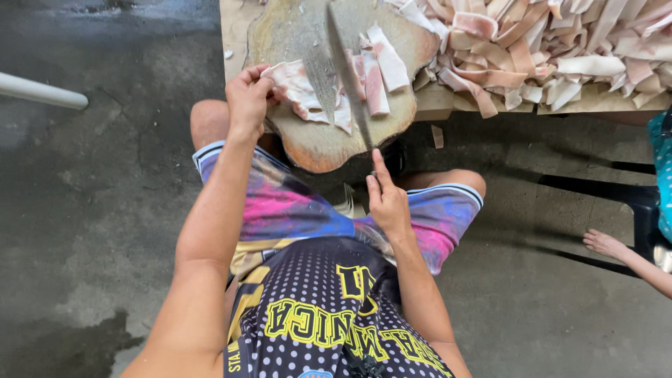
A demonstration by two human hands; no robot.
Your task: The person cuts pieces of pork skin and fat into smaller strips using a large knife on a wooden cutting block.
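Left hand clamps a pork skin slab steady on the chopping block; right hand grips the long knife, slicing strips.

A long knife is gripped at its handle by the right hand, index finger laid along the spine, the blade raised over a worn round chopping board. A pale slab of pork skin is pinched at the board's edge by the left hand. Cut strips are laid beside the blade. A heap of strips is piled on the wooden table.
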